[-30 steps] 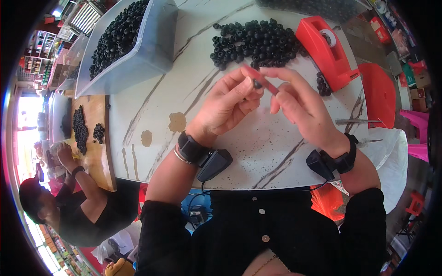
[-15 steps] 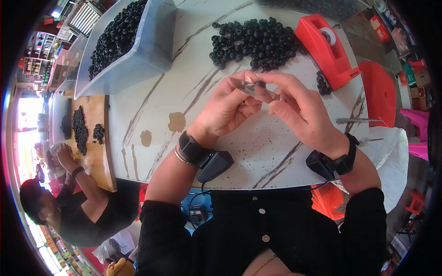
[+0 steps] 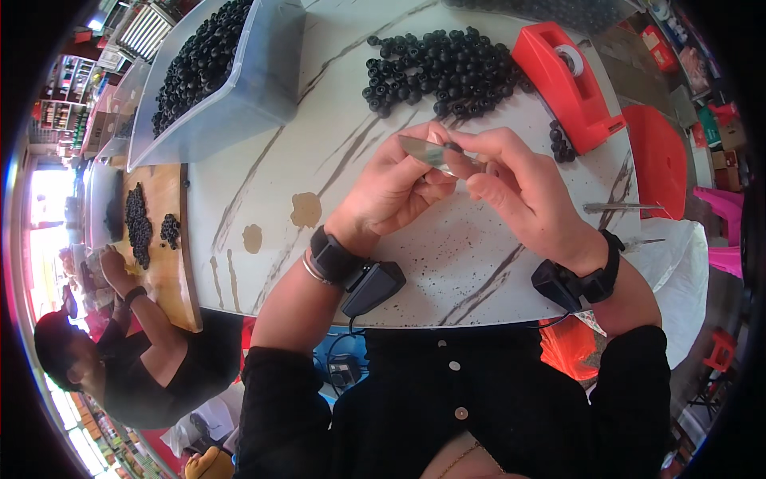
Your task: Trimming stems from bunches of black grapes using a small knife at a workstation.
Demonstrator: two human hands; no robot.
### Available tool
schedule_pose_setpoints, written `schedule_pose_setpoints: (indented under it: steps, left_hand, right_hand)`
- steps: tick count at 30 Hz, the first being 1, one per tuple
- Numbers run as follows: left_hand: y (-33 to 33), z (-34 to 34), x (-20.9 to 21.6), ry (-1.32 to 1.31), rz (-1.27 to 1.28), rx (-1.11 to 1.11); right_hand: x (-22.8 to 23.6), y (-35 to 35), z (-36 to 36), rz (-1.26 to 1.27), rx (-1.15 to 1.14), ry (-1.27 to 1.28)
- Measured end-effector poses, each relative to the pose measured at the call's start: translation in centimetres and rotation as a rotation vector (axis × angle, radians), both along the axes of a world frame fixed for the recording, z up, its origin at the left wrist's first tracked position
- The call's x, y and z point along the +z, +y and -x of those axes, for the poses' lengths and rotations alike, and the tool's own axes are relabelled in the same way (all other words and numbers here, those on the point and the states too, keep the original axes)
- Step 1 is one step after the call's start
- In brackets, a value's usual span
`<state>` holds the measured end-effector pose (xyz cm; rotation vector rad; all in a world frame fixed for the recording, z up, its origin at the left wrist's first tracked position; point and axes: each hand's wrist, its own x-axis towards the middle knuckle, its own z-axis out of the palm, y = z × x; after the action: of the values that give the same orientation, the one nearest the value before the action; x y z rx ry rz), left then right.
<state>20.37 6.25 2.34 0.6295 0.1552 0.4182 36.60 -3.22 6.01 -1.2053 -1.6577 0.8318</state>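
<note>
My left hand (image 3: 391, 188) and my right hand (image 3: 531, 188) meet over the white table, fingers closed. Between them a thin, shiny flat strip (image 3: 431, 154) slants across the left fingertips; its right end runs into the right fingers. Whether it is a blade or clear tape, I cannot tell. A small black bead (image 3: 452, 147) peeks out above the strip, at the fingertips; which hand grips it is partly hidden. Just beyond my hands lies a loose pile of black beads (image 3: 443, 72), several showing a hole.
A clear plastic bin (image 3: 263, 88) of black beads stands at the far left. A red tape dispenser (image 3: 570, 96) is at the right, beside a few beads (image 3: 561, 144). A slim metal tool (image 3: 614, 207) lies near the right edge. Another person (image 3: 152, 351) works at a wooden table (image 3: 171, 271).
The shiny strip has turned slightly, so more of its flat face shows over the left fingers. Both hands stay nearly in place. At the left, the other person's hand has shifted slightly.
</note>
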Motion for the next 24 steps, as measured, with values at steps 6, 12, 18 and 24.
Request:
schedule_pose_setpoints:
  steps: [6,12,18,24]
  left_hand:
    - [-0.2,-0.1,-0.2,-0.005,-0.010,0.004]
    - [-0.1,-0.3,0.0,0.012,0.024,-0.027]
    - [-0.9,-0.6,0.3,0.136,-0.089,0.005]
    - [-0.4,-0.2,0.3,0.034,-0.079,-0.100]
  right_hand:
    - [-0.9,0.2,0.4,-0.080,-0.044,0.080]
    - [-0.4,0.0,0.3,0.216,0.001,0.400]
    - [-1.3,0.2,0.1,0.263,-0.038,0.472]
    - [-1.0,0.8,-0.8,0.260,0.010,0.396]
